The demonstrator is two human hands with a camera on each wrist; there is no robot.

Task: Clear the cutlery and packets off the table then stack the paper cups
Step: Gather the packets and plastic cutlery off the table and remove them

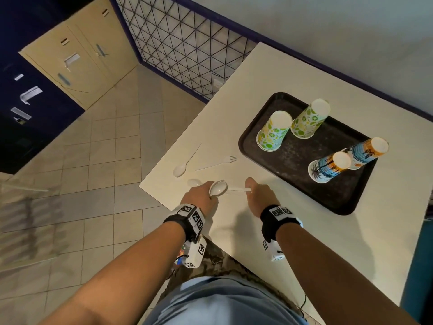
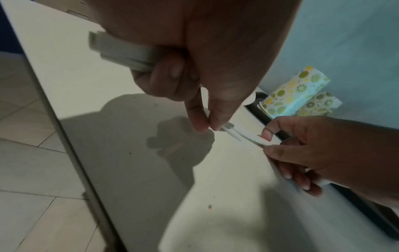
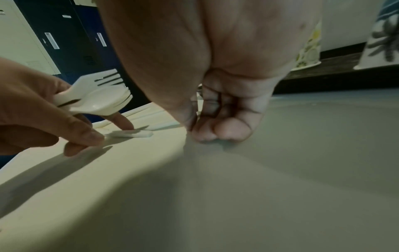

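Head view: left hand (image 1: 199, 195) gripping a bundle of plastic cutlery (image 1: 218, 187) while pinching one handle (image 1: 236, 189) lying left-to-right on the table (image 1: 257, 231); right hand (image 1: 260, 195), fingers curled down, touching that handle's right end, apparently passing it leftward.

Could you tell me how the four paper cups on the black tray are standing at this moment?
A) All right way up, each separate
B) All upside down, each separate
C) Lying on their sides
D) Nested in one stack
B: in the head view the citrus-print cups and the palm-print cups stand rims down on the black tray, closed white bases up, none nested.
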